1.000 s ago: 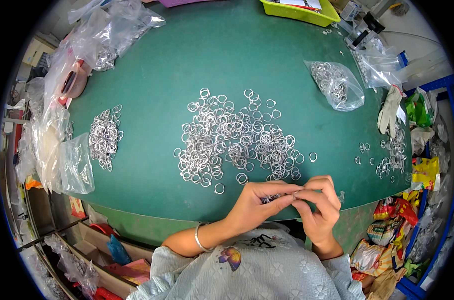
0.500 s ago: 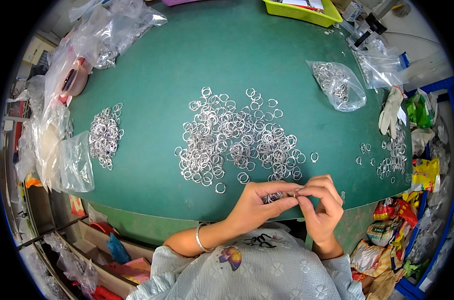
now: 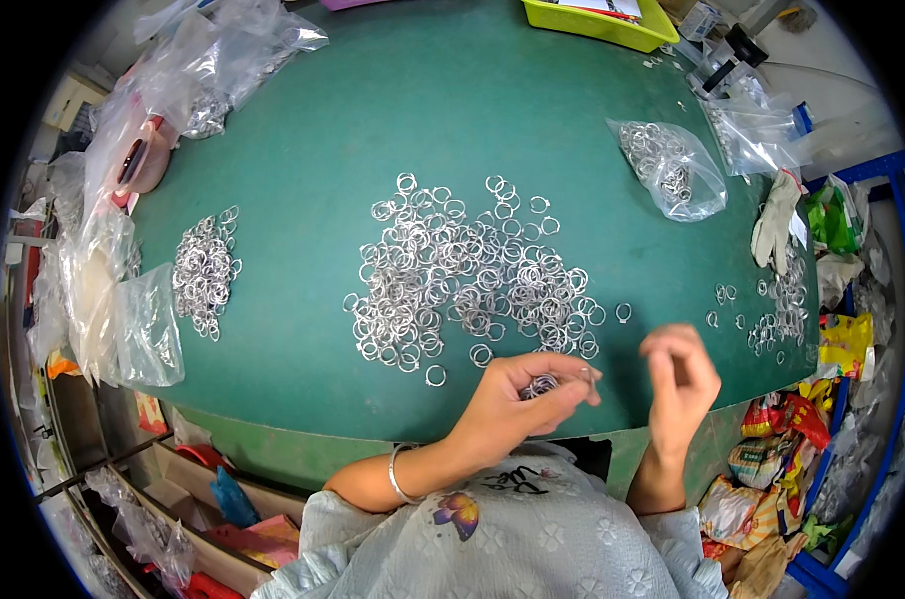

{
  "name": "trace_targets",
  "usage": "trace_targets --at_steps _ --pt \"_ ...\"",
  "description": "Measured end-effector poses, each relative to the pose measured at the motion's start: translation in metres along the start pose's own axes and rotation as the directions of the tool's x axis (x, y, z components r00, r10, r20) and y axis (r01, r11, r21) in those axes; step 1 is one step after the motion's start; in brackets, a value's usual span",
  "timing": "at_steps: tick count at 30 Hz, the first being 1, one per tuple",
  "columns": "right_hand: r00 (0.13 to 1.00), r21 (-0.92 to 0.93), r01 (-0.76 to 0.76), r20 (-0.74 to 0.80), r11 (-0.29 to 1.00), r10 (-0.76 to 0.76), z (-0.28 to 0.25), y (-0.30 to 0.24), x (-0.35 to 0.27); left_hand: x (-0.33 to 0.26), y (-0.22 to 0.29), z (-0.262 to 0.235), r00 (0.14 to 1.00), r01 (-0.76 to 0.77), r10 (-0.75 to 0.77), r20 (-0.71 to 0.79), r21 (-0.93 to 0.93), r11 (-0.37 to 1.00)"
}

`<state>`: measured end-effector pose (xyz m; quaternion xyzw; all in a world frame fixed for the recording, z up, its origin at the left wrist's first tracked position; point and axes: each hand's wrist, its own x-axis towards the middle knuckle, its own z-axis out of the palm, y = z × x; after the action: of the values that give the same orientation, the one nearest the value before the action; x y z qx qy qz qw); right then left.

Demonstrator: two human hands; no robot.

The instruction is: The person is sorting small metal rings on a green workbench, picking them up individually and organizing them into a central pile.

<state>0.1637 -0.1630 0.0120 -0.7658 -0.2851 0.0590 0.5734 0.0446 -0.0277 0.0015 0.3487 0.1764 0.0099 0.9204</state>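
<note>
My left hand [image 3: 507,411] is closed around several silver metal rings [image 3: 539,386], with another ring pinched at its fingertips. It hovers above the near edge of the green table. To its right, my right hand [image 3: 684,394] is raised off the table, fingers curled and smeared by motion, so whether it holds anything does not show. Just beyond my left hand spreads a large loose pile of silver rings [image 3: 403,290], some with a small tab. A single ring [image 3: 436,375] lies at the pile's near side, and another ring [image 3: 623,312] lies to its right.
A smaller ring pile [image 3: 205,270] sits left, beside clear plastic bags [image 3: 148,324]. At right are a bag of rings [image 3: 667,170], scattered rings [image 3: 787,309] and a work glove [image 3: 775,225]. A yellow-green tray [image 3: 602,22] stands at the far edge.
My right hand has left my left hand's fingertips and moved right. My left hand stays nearly in place with its rings.
</note>
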Motion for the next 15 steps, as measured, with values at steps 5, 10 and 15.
trace_targets --at_steps 5,10,15 --pt "0.986 -0.552 0.151 0.143 0.82 -0.085 -0.007 0.03 0.016 -0.002 -0.005 -0.017 0.989 0.051 -0.044 0.139 -0.048 0.998" --pt "0.986 -0.603 0.146 0.156 0.785 -0.063 0.002 0.052 0.011 0.001 -0.014 -0.022 0.985 -0.012 0.023 0.169 -0.066 0.998" --pt "0.996 -0.297 0.002 0.082 0.955 0.023 0.008 0.048 0.008 0.006 -0.016 -0.018 0.999 0.005 -0.007 0.05 0.037 0.999"
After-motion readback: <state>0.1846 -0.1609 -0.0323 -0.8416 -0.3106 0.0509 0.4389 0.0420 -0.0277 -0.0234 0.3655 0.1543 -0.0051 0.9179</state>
